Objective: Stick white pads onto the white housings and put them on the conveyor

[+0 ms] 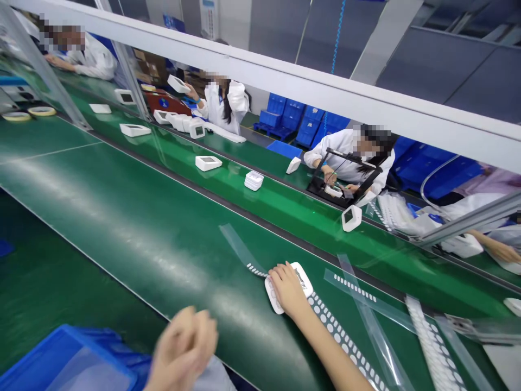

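My right hand [287, 288] lies over a white rounded device [302, 278] on the green work surface, its fingers on the casing and hiding part of it. Strips of white round stickers [342, 336] run from beside the device toward the lower right. A clear strip with small white pads [240, 247] lies to its upper left. My left hand [185, 345] is raised near the table's front edge, blurred, with fingers curled; whether it holds anything small cannot be seen.
Beyond a dark rail, a green conveyor [285, 203] carries several white devices. People in white coats work on its far side. A blue bin [69, 358] stands at lower left. Clear strips [374, 331] lie at right.
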The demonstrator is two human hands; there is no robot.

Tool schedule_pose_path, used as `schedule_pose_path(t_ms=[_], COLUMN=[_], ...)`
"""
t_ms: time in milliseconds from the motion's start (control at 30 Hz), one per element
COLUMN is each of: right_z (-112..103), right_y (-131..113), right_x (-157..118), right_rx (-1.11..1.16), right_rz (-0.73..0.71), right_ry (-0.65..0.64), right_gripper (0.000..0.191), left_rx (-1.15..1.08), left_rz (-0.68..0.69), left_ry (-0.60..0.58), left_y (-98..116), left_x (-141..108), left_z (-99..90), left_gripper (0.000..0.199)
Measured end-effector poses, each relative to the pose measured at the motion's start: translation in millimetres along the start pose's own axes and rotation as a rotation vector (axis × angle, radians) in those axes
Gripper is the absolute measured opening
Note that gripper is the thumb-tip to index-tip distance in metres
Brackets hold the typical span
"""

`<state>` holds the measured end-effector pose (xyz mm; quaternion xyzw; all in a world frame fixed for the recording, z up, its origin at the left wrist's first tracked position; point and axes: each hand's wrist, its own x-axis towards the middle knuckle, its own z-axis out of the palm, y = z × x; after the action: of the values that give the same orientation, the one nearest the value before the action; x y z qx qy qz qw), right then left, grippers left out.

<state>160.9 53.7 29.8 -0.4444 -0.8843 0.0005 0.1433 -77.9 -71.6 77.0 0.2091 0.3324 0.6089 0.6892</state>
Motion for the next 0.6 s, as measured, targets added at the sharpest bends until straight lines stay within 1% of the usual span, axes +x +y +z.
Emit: schedule_pose_path(t_ms=[67,133,200,267,300,367,467,533,600], right_z=[2.3,-0.1,-5.5,-11.9,-15.1,-20.2,-23.6,-23.9,-23.8], right_y=[3.8,6.6,8.8,8.2,5.8,-4.4,-30.6,-49.5,-64.9], right_x=[-3.6,-11.6,-21.2,-30.8,-35.4,-44.5,-58.1,-66.8,-73.6], right_rx=[0.033,0.078,0.139,0.200,0.224,0.250,0.218,0.161,0.095], right_rz=[-0.050,-0.142,-0.248,-0.296,-0.287,-0.215,-0.125,-0.119,-0.144], right_ry=[-0.019,-0.025,-0.011,0.027,0.046,0.069,0.083,0.089,0.112], right_gripper=[0.026,0.026,0.026,0.027,0.028,0.031,0.035,0.036,0.036], left_rx=[-0.073,-0.112,-0.099,-0.096,-0.097,-0.096,-0.095,-0.102,-0.116], left_rz=[-0.127,-0.269,-0.340,-0.371,-0.380,-0.396,-0.420,-0.428,-0.429], left_ry=[-0.084,-0.134,-0.152,-0.161,-0.166,-0.175,-0.179,-0.174,-0.169], left_y=[-24.5,-54.5,-80.8,-97.3,-101.6,-103.8,-99.1,-94.3,-88.9], left_x=[26.0,46.5,58.4,63.2,64.0,64.4,64.7,64.6,64.2], left_z=[3.9,4.6,2.3,-1.2,-2.9,-5.5,-7.8,-9.0,-10.4], left_gripper=[0.035,0.037,0.036,0.035,0.033,0.031,0.030,0.029,0.027])
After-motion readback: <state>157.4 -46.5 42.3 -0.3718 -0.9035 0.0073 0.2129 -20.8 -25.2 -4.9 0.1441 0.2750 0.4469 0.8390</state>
